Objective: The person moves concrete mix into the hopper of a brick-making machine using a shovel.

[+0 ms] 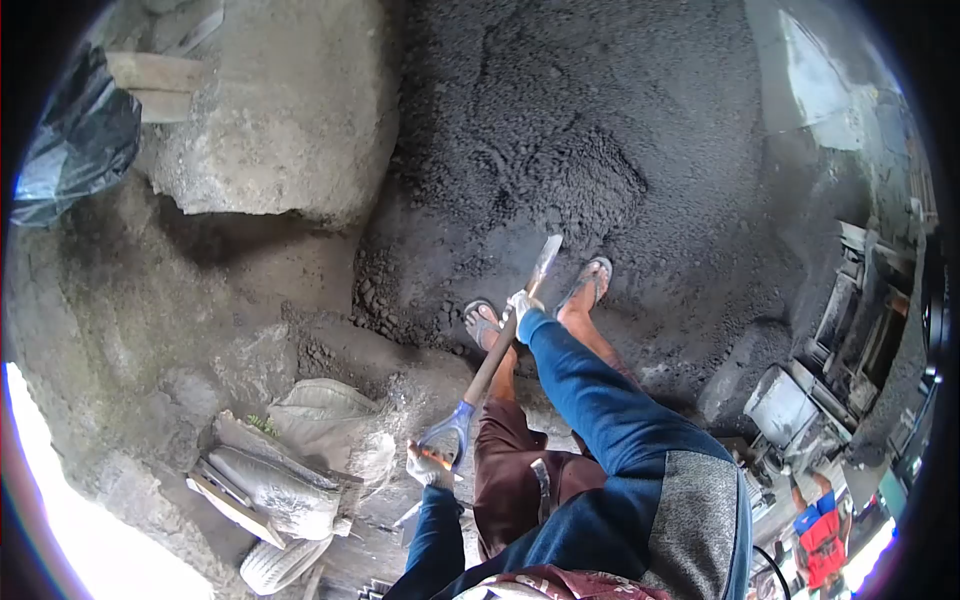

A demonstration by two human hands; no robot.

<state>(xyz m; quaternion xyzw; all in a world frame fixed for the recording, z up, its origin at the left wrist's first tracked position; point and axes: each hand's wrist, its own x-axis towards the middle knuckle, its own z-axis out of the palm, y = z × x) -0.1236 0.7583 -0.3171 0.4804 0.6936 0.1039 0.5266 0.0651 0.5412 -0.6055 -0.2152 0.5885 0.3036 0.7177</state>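
Note:
A shovel [488,374] with a brown shaft and a blue D-shaped handle slants across the middle of the head view. My left hand [430,466], in a pale glove, is closed on the D-handle. Lower on the shaft, close to the blade, my gloved right hand [522,304] wraps round it. The metal blade [546,258] points away from me, seen nearly edge-on, with its tip at the near edge of a heap of dark, grainy material [595,190]. My sandalled feet stand on either side of the blade end.
A large concrete block [285,110] rises at the left, with a black plastic bag [85,140] beyond it. Sacks [270,480] and a tyre [280,562] lie at lower left. A whitish bucket [780,408] stands at right. Another person in red and blue [822,545] is at lower right.

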